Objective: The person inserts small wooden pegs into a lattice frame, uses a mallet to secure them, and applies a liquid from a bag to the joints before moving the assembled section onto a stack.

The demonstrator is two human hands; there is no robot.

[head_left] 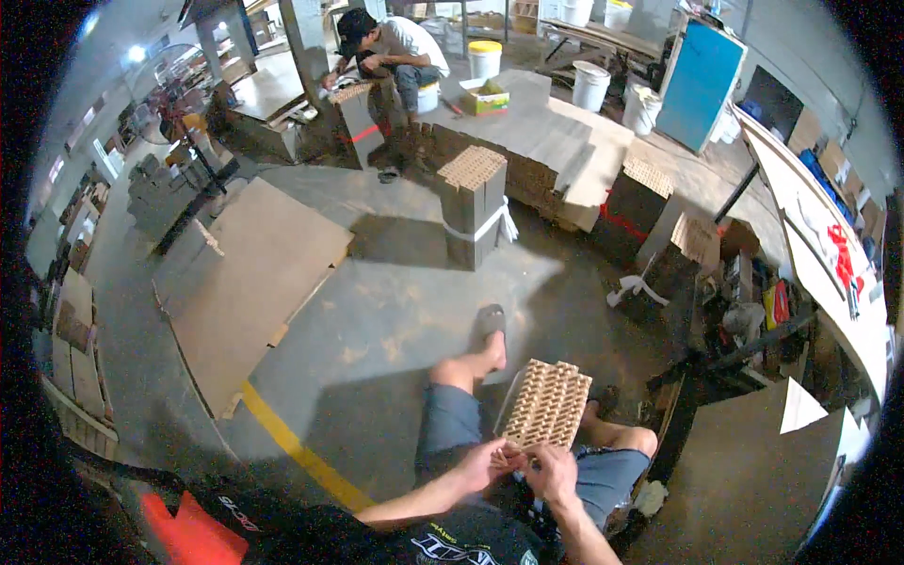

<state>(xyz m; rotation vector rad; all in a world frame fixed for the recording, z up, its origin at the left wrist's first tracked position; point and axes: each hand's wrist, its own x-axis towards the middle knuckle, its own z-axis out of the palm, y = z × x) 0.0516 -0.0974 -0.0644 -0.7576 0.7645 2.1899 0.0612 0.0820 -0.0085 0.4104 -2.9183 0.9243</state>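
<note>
Between my knees stands a bundle of grey boards whose light-brown top [546, 405] shows rows of notched, zigzag-looking ends. At the near edge of that top, my left hand [490, 463] is closed in a pinch. My right hand [553, 471] is closed right beside it, with the fingertips of both hands almost meeting. Whatever lies between the fingers is too small to make out. A pale strip runs along the left side of the bundle.
A similar bundle tied with white cloth [476, 221] stands ahead. Another with a red band [637, 200] stands to its right. A large brown sheet [259, 273] lies at left. Beyond, a person [405, 52] bends over another bundle. At right runs a long worktable [810, 207].
</note>
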